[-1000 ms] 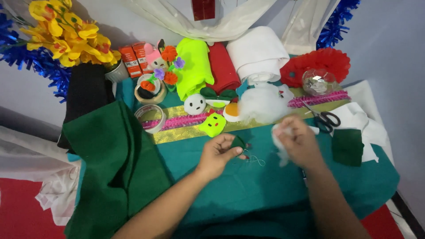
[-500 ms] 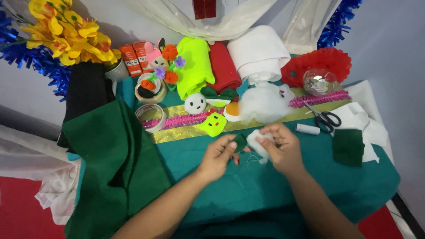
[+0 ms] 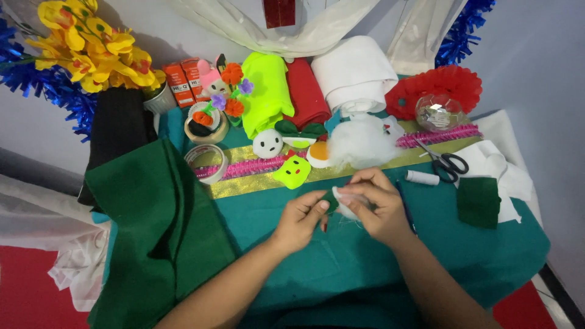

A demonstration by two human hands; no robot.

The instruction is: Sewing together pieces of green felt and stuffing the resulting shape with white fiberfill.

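Note:
My left hand (image 3: 301, 219) pinches a small dark green felt piece (image 3: 329, 198) above the teal cloth (image 3: 292, 268). My right hand (image 3: 373, 204) is closed around a tuft of white stuffing (image 3: 346, 208) and presses it against the green piece. Both hands meet at the middle of the table. A larger heap of white stuffing (image 3: 361, 141) lies just beyond them on the gold ribbon (image 3: 256, 183).
Folded dark green felt (image 3: 152, 225) drapes at left, a tape roll (image 3: 206, 162) beside it. Scissors (image 3: 448, 161), a white thread spool (image 3: 422, 177) and a green felt square (image 3: 479, 201) lie at right. Felt rolls, small felt figures and yellow flowers (image 3: 85, 45) line the back.
My right hand, which was raised to the right with the stuffing, has come down and left to meet the left hand and the green piece.

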